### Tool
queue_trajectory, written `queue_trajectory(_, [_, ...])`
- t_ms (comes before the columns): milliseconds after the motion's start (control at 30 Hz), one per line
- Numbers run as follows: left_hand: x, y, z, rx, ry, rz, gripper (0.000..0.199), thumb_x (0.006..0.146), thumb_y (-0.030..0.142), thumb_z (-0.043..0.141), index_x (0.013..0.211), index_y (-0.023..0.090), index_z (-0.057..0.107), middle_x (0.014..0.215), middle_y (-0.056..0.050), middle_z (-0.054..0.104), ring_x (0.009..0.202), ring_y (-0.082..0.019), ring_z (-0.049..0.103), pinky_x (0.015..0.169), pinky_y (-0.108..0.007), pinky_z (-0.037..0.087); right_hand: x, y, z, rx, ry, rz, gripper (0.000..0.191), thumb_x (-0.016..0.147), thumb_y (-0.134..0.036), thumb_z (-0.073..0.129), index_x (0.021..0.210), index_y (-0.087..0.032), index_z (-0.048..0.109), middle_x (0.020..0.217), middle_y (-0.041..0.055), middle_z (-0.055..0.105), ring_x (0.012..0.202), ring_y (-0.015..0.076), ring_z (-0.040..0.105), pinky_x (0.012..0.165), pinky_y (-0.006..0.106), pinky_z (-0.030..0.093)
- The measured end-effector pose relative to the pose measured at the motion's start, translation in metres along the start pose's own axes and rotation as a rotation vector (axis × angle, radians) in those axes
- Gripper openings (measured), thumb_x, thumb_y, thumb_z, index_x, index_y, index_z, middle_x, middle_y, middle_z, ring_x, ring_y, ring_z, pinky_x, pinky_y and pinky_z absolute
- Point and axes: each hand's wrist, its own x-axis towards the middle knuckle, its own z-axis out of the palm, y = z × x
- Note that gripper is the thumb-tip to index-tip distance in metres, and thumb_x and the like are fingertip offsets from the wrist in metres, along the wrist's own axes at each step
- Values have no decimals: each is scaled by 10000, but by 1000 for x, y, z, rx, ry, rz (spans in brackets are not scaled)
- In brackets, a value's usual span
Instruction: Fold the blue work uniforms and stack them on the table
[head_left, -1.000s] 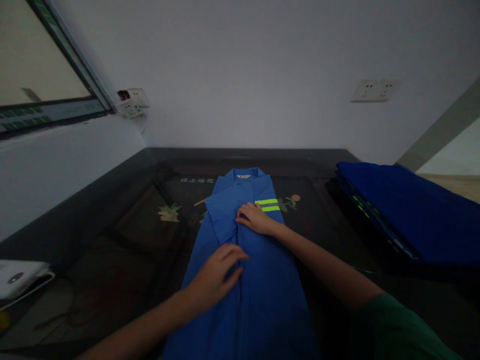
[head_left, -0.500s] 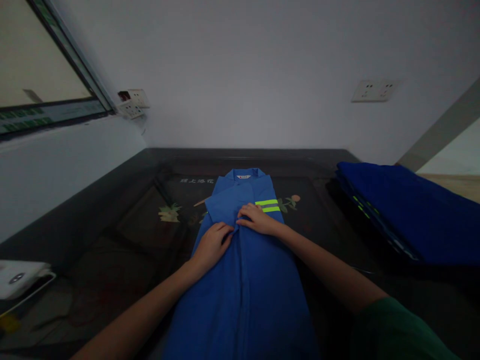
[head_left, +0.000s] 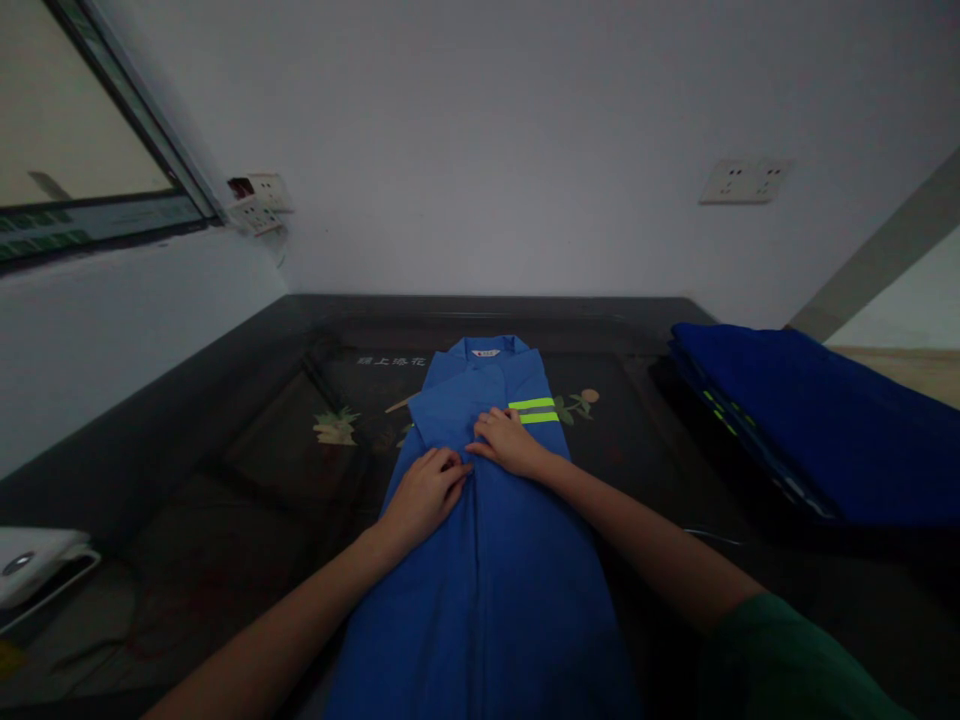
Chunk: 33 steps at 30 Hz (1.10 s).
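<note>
A blue garment point(head_left: 540, 560) lies lengthwise on a dark table, its collar point(head_left: 487, 347) at the far end. One sleeve point(head_left: 457, 400) is folded across the chest, and a yellow-green striped band point(head_left: 534, 411) shows on the right side. Beside the front seam, my left hand point(head_left: 429, 490) has its thumb and fingertips pressed together at the cloth. My right hand point(head_left: 506, 440) rests on the garment just below the striped band, fingers bent and thumb apart toward the seam. No cloth is visibly pinched in it.
A stack of folded dark blue garments point(head_left: 817, 420) sits on the table's right side. At the left edge lies a white device point(head_left: 37, 560) with a cable. The dark table point(head_left: 247, 400) meets a wall with sockets point(head_left: 744, 181) at the back.
My right thumb has moved away from the seam cloth and the right hand has opened a little. The left fingertips have shifted slightly down and right along the seam.
</note>
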Motion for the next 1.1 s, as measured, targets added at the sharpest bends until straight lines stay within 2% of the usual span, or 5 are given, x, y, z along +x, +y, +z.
queue_trajectory(133, [-2, 10, -3, -13, 22, 18, 168, 912, 189, 475, 979, 157, 626, 1037, -90, 636, 978, -212, 596, 878, -377, 509, -1, 0, 4, -14, 32, -10, 348, 927, -475, 497, 933, -151, 623, 1003, 101, 632, 1003, 250, 492, 887, 413, 304])
queue_trajectory(333, [-10, 30, 2, 16, -74, 96, 445, 928, 377, 493, 1311, 149, 494, 1407, -140, 486, 1299, -256, 465, 1076, -439, 409, 0, 2, 1, 31, 137, 59, 382, 887, -485, 560, 1091, -165, 604, 1122, 107, 591, 1052, 257, 479, 893, 385, 372])
queue_trajectory(633, [-11, 30, -2, -39, -205, 98, 534, 910, 409, 518, 1370, 143, 467, 1450, -138, 433, 1355, -236, 397, 1115, -429, 366, 12, 17, 11, -40, 136, 198, 518, 910, -399, 547, 1371, -176, 471, 1386, 154, 473, 1284, 323, 379, 1076, 530, 267])
queue_trajectory(867, [0, 26, -16, -190, -97, 48, 335, 945, 294, 470, 1252, 217, 579, 1384, -78, 525, 1297, -197, 468, 1091, -405, 399, 2, 18, 4, -9, 173, 235, 475, 953, -351, 474, 1389, -163, 459, 1438, 154, 440, 1344, 300, 354, 1098, 532, 277])
queue_trajectory(1100, [20, 14, 1, 30, -182, 97, 578, 937, 395, 460, 1444, 141, 349, 1521, -138, 310, 1423, -241, 261, 1159, -480, 248, -13, 19, 4, -96, 90, 227, 470, 989, -383, 372, 1429, -224, 418, 1499, 127, 364, 1390, 301, 307, 1109, 561, 235])
